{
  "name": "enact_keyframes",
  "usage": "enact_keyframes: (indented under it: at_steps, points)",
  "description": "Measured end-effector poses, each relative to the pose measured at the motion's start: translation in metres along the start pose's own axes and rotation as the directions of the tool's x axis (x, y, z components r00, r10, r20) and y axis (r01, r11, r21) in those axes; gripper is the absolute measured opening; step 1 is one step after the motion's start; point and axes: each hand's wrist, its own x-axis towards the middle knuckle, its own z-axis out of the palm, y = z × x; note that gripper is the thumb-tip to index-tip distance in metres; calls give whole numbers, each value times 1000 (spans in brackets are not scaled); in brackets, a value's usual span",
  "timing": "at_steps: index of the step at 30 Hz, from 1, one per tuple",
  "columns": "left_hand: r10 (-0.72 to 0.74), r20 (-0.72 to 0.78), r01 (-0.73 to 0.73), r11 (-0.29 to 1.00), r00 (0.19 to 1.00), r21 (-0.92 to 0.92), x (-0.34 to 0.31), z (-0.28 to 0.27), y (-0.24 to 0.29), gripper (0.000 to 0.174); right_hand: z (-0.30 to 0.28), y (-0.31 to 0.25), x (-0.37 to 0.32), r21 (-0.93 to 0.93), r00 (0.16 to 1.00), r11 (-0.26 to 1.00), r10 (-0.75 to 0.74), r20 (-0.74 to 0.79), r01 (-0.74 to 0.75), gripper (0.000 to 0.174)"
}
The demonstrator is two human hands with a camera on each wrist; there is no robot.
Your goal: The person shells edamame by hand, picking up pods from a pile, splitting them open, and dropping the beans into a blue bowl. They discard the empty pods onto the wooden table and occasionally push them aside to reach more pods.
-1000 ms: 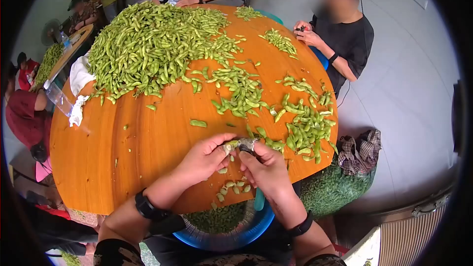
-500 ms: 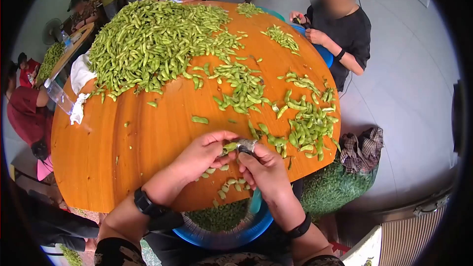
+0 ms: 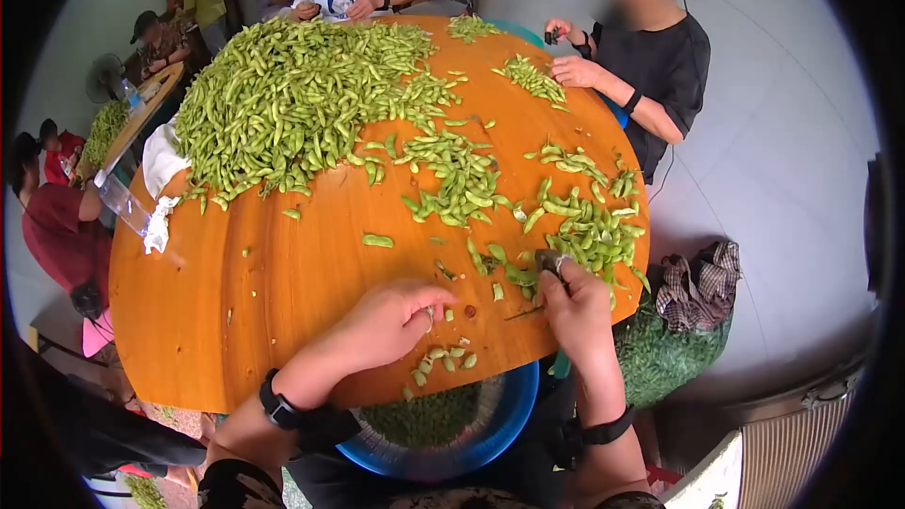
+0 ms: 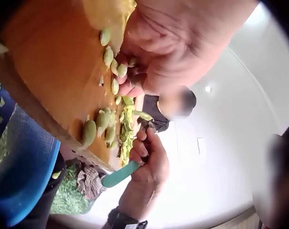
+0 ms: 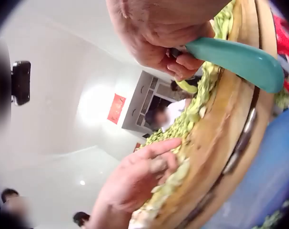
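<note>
My right hand [image 3: 582, 316] is over the near right of the wooden table [image 3: 189, 320], at the edge of some loose edamame pods [image 3: 594, 231]. It grips a tool with a teal handle [image 5: 239, 59]; the working end is hidden by the fingers. In the right wrist view a green pod [image 5: 188, 87] shows right at its fingertips. My left hand [image 3: 386, 325] hovers near the front edge, forefinger extended and the others loosely bent, with no pod in it. Shelled beans [image 4: 105, 119] lie on the wood beside and below it.
A large heap of pods [image 3: 292, 94] covers the far left. Below the front edge stands a blue basin [image 3: 528, 396] with green beans inside. A green sack [image 3: 674, 353] with a checked cloth [image 3: 698, 287] is at the right. People sit across the table.
My hands have parted: both were at one pod near the front edge, and my right hand has moved right to the loose pods with the tool. The left has let go of that pod.
</note>
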Motion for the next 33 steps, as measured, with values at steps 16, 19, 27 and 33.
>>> enact_keyframes:
  at_steps: [16, 19, 27, 33]
  points:
    - [42, -285, 126, 827, 957, 547, 23, -52, -31, 14, 5, 2, -11, -285, 953, 910, -294, 74, 302, 8]
    - [97, -243, 64, 812, 965, 580, 34, -26, -23, 11, 2, 5, -11, -208, 963, 940, -270, 26, 269, 8]
    - [150, -25, -111, 824, 988, 556, 90, 47, 18, 20, -1, 4, -9, -201, 973, 954, -229, -8, 223, 8]
    - [130, -193, -40, 910, 973, 412, 93, 25, 26, 13, -11, 17, -1, -216, 992, 970, -122, -43, 110, 7]
